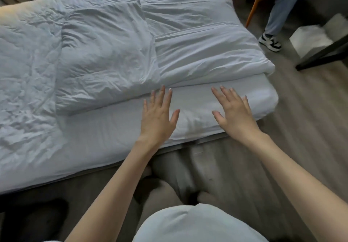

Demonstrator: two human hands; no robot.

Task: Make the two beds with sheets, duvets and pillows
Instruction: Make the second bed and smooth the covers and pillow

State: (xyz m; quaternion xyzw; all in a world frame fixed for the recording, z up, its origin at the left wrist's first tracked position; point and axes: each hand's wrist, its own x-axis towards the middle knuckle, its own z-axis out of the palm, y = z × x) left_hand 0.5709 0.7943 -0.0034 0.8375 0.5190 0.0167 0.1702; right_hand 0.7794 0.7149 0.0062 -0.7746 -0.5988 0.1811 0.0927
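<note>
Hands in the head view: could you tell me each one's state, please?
Left hand: open, fingers spread, holding nothing.
Right hand: open, fingers spread, holding nothing.

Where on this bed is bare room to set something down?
The sheet is bare between the left pillow, the right pillow and the near bed edge, mostly left of the left hand; the right hand lies over its right part. Behind, pillows and crumpled duvet crowd the bed.

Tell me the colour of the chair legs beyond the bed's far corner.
Orange; the chair legs show best in the head view, top right.
</note>
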